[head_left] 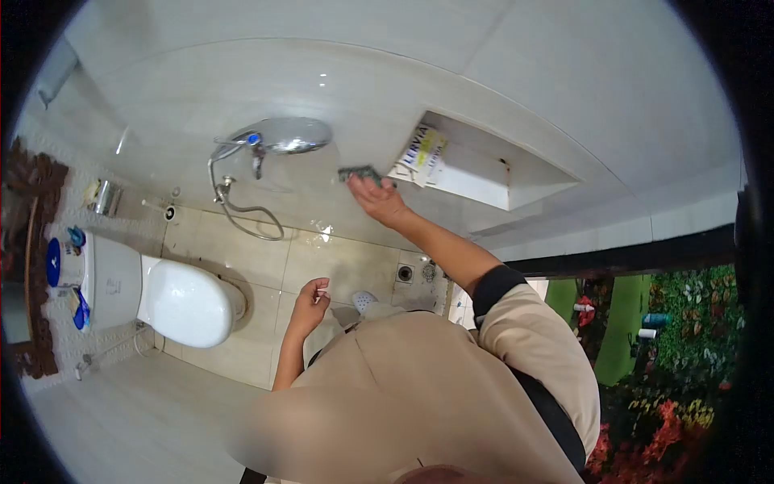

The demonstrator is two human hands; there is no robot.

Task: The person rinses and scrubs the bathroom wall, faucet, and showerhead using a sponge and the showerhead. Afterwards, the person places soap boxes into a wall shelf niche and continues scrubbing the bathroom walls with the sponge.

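My right hand (pixel 376 198) reaches up to the glossy wall (pixel 322 89) with its fingers closed on a dark green scouring pad (pixel 359 173). The pad lies against the wall, just left of a recessed niche. Low in front of my body, my left hand (pixel 309 305) is held with curled fingers. A small pale spot shows between them, too small to name. Above and to the left of the pad, a chrome shower mixer (pixel 255 145) with a hose (pixel 250 211) is fixed to the wall.
In the niche (pixel 476 181) stands a LERVIA packet (pixel 421 153). A toilet (pixel 187 300) is on the left, with bottles (pixel 72 262) on its cistern. Floor drains (pixel 405 273) lie near my shoe (pixel 364 302). Artificial foliage (pixel 685 339) shows through the opening at right.
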